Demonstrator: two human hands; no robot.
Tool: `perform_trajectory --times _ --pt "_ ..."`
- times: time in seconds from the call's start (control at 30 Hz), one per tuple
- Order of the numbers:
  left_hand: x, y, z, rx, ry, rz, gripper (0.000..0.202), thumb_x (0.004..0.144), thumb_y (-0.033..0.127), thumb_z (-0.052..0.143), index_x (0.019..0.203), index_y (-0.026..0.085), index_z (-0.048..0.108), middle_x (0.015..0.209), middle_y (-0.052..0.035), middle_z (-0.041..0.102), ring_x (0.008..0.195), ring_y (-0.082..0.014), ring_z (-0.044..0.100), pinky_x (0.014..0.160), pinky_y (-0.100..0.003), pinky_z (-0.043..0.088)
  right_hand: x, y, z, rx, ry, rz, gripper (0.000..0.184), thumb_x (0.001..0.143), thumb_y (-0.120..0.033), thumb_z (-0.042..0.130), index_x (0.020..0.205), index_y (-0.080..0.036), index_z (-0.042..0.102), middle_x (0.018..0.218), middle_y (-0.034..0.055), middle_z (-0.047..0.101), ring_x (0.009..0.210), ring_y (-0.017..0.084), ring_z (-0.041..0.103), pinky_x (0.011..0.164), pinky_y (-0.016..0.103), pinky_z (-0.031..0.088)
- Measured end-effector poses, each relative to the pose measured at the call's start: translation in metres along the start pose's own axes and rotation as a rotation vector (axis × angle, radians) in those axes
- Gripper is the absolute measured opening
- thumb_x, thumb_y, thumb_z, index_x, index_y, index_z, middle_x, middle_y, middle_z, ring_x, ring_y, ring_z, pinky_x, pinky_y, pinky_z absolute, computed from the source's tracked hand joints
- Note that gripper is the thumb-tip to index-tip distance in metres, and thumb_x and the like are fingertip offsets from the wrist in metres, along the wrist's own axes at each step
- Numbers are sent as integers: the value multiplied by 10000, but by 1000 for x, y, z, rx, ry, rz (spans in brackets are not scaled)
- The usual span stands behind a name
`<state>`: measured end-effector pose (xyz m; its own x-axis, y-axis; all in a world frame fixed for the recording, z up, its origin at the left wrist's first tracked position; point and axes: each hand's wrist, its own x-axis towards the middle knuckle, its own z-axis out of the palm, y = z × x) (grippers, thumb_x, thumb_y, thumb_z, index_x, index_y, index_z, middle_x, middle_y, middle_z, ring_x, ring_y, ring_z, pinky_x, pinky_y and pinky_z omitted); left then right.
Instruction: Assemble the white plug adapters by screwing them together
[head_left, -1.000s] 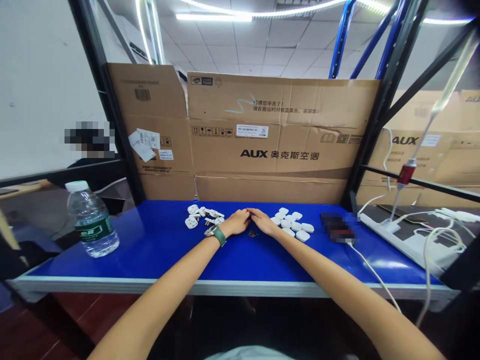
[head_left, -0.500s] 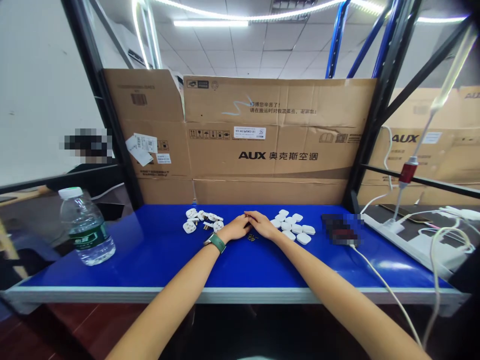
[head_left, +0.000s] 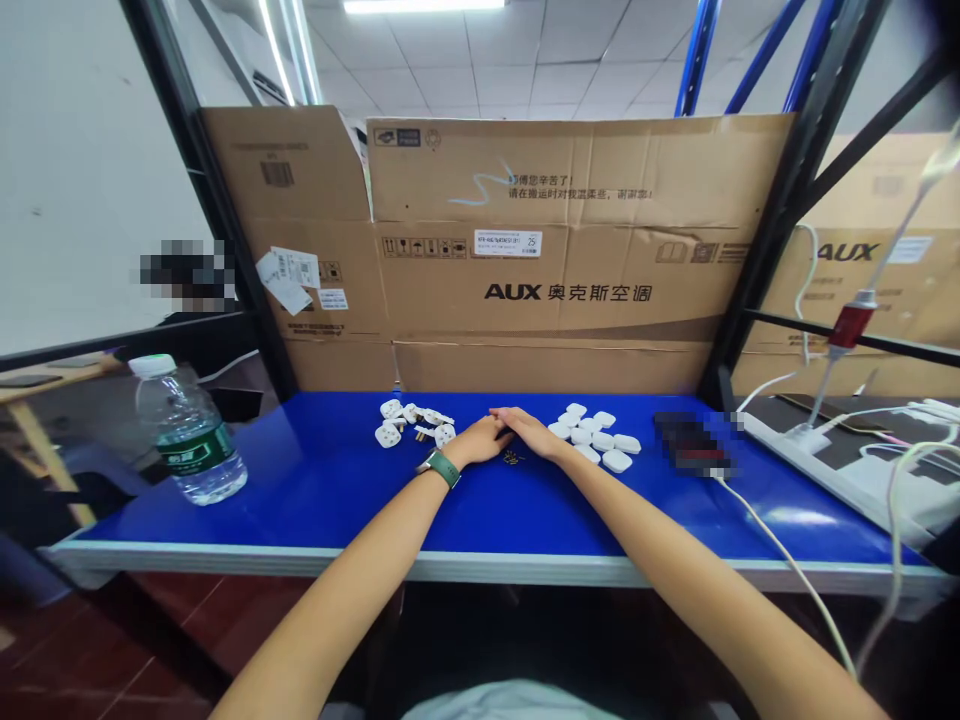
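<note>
My left hand [head_left: 480, 440], with a green-strapped watch [head_left: 444, 468] at its wrist, lies low over the blue table. Against it rests my right hand [head_left: 525, 432], its fingers stretched leftward across the left fingertips. Both hands look flat and I see nothing held, though the overlap hides some fingertips. Just in front of them is a small heap of brass-coloured screws [head_left: 513, 458]. White plug parts with pins [head_left: 388, 434] lie left of my left hand. White rounded covers [head_left: 602, 441] are grouped beside my right hand.
A water bottle [head_left: 191, 440] stands at the left. Right of the covers lies a dark, blurred-out device [head_left: 690, 442] with a white cable [head_left: 780, 550]. Cardboard [head_left: 555, 340] walls the back of the blue table [head_left: 315, 500]. A power strip [head_left: 817, 480] borders the right side. A person sits beyond the left frame.
The camera view has tilted down slightly, so the scene sits higher in the frame. My hands stay together in the same place on the table.
</note>
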<state>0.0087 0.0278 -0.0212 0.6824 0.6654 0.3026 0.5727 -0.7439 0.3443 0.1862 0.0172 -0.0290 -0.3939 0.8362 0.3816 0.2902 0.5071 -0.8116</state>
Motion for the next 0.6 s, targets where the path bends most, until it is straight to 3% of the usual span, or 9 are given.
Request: perform_trajectory --times 0.33,0.6 --pt "1 4 -1 23 -24 -31 429 990 246 517 1399 151 609 1445 -148 631 1318 -272 618 1156 -411 462 3 4 0 47 2 0 782 945 -812 382 1340 -219 704 1412 121 645 1373 293 537 1242 485 321" --pt "2 -1 2 -12 -19 4 433 993 236 503 1408 149 593 1464 -152 615 1344 -266 599 1169 -411 448 3 9 0 -12 7 -19 742 972 -782 355 1351 -239 689 1400 117 651 1356 283 549 1229 488 340"
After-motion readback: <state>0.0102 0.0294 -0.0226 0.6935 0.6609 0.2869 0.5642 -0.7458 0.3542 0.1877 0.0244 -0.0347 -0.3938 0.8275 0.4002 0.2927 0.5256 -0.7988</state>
